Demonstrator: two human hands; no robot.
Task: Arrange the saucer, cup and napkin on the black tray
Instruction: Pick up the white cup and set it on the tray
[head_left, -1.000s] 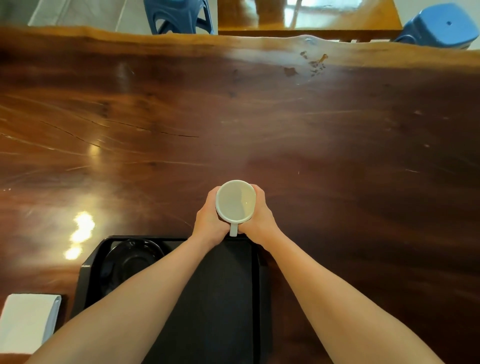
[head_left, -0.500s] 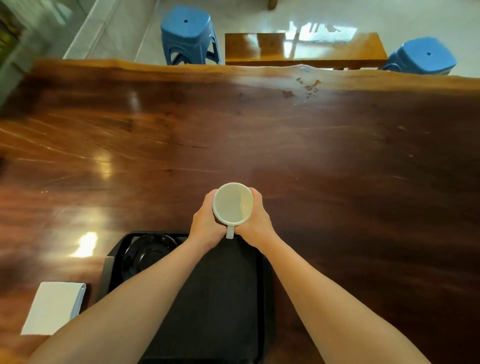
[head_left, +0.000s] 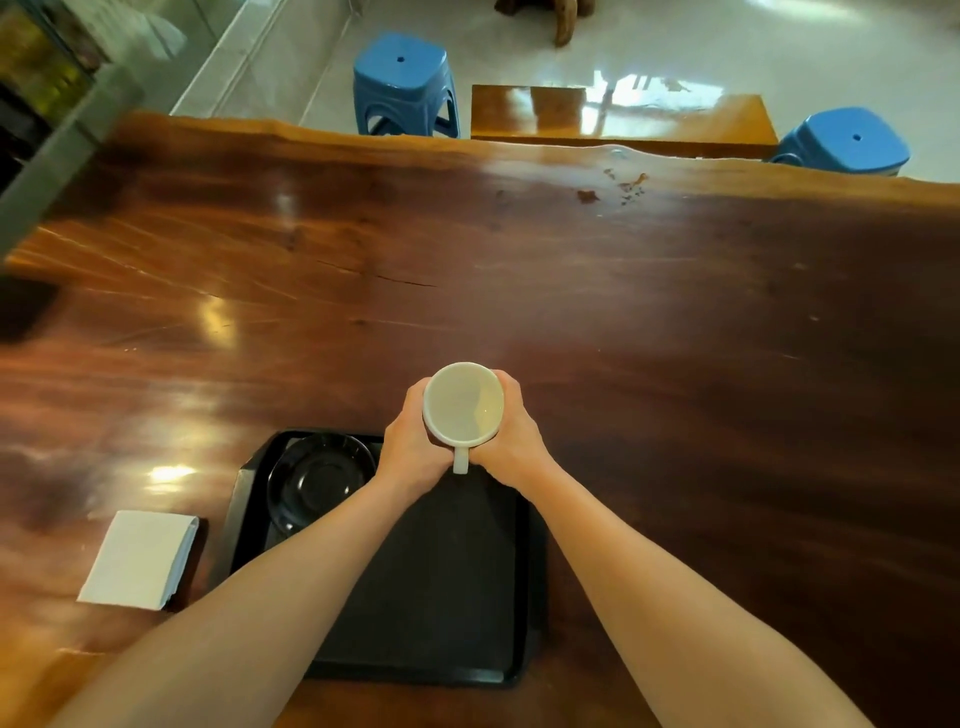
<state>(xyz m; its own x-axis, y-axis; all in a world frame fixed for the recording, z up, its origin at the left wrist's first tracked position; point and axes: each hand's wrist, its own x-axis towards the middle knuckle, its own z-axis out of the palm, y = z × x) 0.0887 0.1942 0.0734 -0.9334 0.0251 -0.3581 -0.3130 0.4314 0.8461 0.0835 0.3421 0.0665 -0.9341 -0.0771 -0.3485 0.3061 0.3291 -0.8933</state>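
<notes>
Wooden table (head_left: 571, 291), blue stools (head_left: 402, 83), bench (head_left: 623, 117)

No readable text, label, brand, number or sign appears anywhere here

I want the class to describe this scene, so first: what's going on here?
A person holds a white ceramic cup between the left hand and right hand, upright, handle toward them, above the far edge of the black rectangular tray. A black round saucer already sits in the tray's far left corner. A folded white napkin lies on the wooden table, left of the tray.
</notes>
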